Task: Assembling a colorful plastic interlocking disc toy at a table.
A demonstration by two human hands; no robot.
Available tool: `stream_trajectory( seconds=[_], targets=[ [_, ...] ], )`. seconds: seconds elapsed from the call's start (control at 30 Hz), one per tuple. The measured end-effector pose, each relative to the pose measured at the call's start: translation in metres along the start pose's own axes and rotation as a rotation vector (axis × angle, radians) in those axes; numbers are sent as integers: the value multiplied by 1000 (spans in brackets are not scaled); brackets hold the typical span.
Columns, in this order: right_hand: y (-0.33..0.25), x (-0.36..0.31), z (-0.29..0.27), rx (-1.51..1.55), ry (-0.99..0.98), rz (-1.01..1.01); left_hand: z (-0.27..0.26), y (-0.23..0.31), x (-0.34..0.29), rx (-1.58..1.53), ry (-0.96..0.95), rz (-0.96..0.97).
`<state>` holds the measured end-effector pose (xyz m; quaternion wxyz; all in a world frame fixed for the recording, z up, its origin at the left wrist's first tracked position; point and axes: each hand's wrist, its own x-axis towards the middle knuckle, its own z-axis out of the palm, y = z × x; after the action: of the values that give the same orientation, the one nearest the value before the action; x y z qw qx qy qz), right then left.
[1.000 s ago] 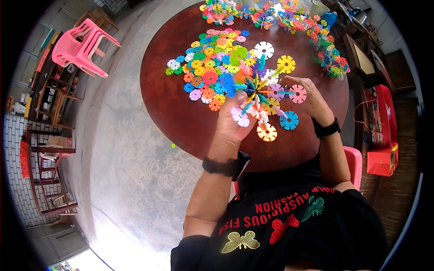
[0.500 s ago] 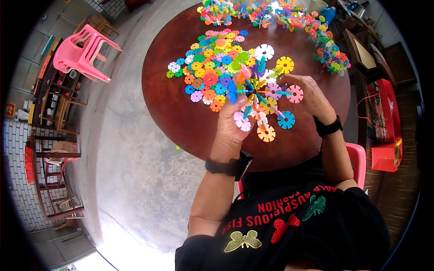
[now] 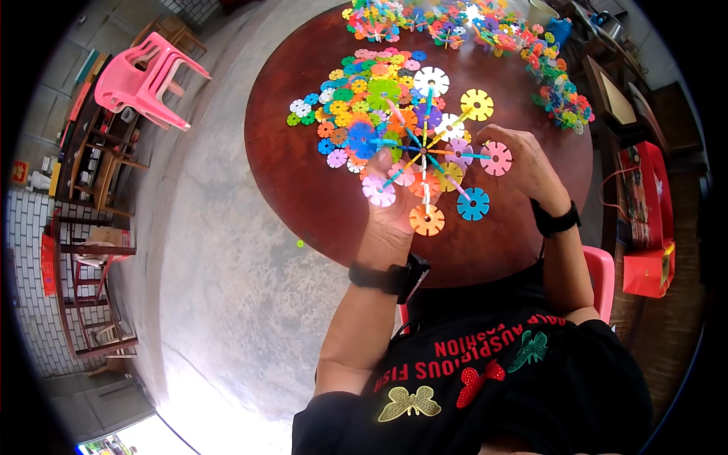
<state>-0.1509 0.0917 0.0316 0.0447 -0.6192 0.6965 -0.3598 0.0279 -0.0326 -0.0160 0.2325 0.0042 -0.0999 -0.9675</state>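
I hold a wheel-like model (image 3: 424, 151) of slotted plastic discs, its spokes ending in white, yellow, pink, blue, orange, lavender and dark blue discs. My left hand (image 3: 392, 216) grips it from below on its left side, its fingers partly hidden behind the discs. At the right, my right hand (image 3: 526, 168) curls about the pink end disc (image 3: 497, 158), with some fingertips hidden behind it. Beyond the model, a heap of loose slotted discs (image 3: 343, 106) in many colours lies on the round dark red table (image 3: 303, 189).
Joined disc models (image 3: 497, 30) line the table's far and right edges. Stacked pink plastic chairs (image 3: 140, 80) stand at the left. One green disc (image 3: 300, 243) lies on the grey floor. At the right are red gift bags (image 3: 646, 271) and a wooden board (image 3: 613, 91).
The model has tilted and turned so that its spokes now face me in a flat, open wheel. My left hand has moved slightly behind it; my right hand stays beside the pink disc.
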Motion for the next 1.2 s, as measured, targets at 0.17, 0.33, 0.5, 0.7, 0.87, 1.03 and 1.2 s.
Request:
stream_trajectory(
  seconds=[0.17,0.33,0.5,0.7,0.87,1.03,1.2],
  targets=[
    [-25,6,-13,109,72,-66,32,-6,0,-31,255,102],
    [-40,2,-29,104,6,-162,1,-3,2,-40,114,76],
    [-48,2,-26,25,-70,-161,5,-3,-2,93,88,73],
    [-49,3,-28,37,-63,-185,25,-3,-4,139,152,53],
    [-47,4,-29,48,-58,-183,22,-2,-2,120,112,67],
    [-44,5,-25,11,-43,-198,24,-2,-3,131,116,66],
    [-48,5,-27,-10,-69,-178,3,6,-7,32,-3,-53]
  ],
)
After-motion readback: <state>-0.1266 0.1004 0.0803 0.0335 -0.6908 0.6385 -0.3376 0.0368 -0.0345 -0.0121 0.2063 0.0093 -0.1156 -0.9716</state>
